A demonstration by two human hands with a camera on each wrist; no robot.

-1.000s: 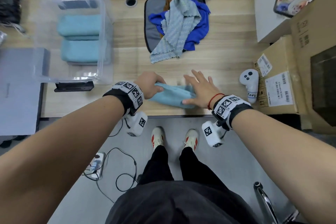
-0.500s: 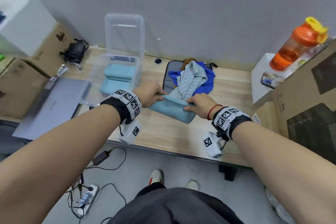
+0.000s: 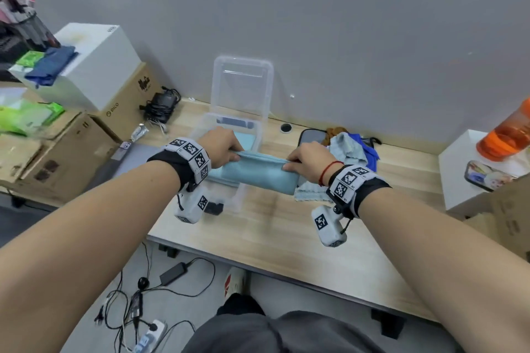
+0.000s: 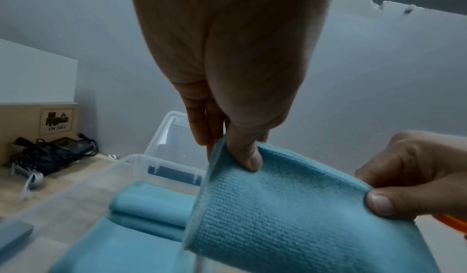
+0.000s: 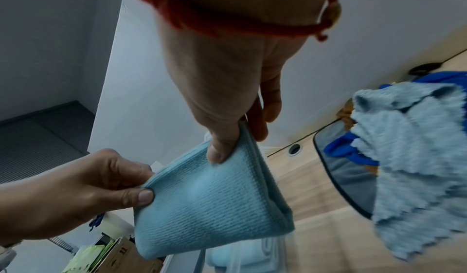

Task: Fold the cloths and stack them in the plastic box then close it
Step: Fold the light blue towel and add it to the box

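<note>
A folded light-blue cloth hangs in the air between both hands, over the right front corner of the clear plastic box. My left hand pinches its left top corner, thumb in front. My right hand pinches the right top corner. Folded light-blue cloths lie stacked inside the box. The box lid stands upright against the wall.
A heap of unfolded cloths, pale blue, dark blue and brown, lies on a grey mat right of the box. Cardboard boxes stand left, a white block with an orange bottle right. A black charger lies near the wall.
Both hands lifted the folded cloth off the table's front edge and carried it up and left toward the box. The right hand went from flat on it to pinching it.
</note>
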